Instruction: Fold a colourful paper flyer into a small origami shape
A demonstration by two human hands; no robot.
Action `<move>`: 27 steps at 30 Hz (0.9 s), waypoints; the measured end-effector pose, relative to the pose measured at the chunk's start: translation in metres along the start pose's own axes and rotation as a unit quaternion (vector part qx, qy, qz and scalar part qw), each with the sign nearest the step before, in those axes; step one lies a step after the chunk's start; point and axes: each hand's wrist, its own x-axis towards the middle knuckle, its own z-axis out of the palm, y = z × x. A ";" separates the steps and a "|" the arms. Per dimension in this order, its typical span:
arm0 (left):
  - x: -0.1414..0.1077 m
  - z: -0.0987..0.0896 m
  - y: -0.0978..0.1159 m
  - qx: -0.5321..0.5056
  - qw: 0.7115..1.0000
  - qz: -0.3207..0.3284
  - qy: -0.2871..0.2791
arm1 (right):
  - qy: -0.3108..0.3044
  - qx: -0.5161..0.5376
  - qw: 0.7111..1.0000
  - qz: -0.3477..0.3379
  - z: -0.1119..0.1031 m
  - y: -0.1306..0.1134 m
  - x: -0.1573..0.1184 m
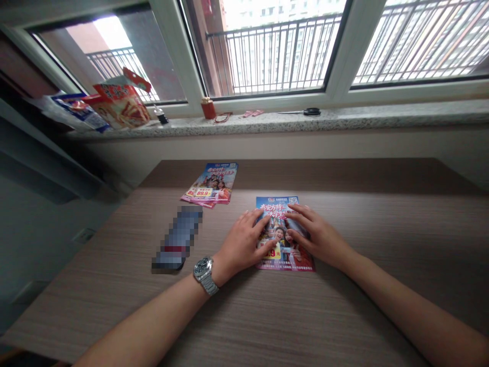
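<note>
A colourful printed flyer [284, 262] lies flat on the wooden table [244, 321], with blue at its top and pink along its bottom. My left hand [246, 239] rests on its left edge, fingers stretched out and a metal watch [204, 272] on the wrist. On the flyer's right side lies my right hand [321, 237], its fingers spread over the print. Both hands touch the paper without gripping it, and they cover parts of the picture. Farther back to the left is a small stack of similar flyers [216, 178], slightly fanned.
A blurred-out dark phone-like object [178, 239] lies left of my left hand. Along the stone windowsill [267, 122] are snack bags [122, 102], a small red container [208, 108] and black-handled scissors [311, 111]. The window wall borders the table's far edge.
</note>
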 end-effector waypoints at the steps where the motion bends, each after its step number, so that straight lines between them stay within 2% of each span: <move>1: 0.000 0.000 0.001 -0.003 1.000 0.002 0.002 | -0.001 -0.007 1.000 0.003 0.001 0.000 0.001; 7: 0.002 -0.002 0.004 -0.010 1.000 0.013 0.021 | -0.031 -0.065 0.997 0.027 0.007 0.002 0.002; 14: 0.010 0.001 -0.001 0.008 1.000 0.001 0.026 | -0.063 -0.085 0.994 0.020 0.007 0.000 0.002; 19: 0.011 0.003 -0.005 0.025 0.999 -0.007 -0.019 | -0.058 -0.090 0.994 0.020 0.006 -0.001 0.001; 27: 0.010 0.000 -0.005 0.021 1.000 -0.001 -0.021 | -0.032 -0.074 0.996 0.036 0.007 0.002 0.001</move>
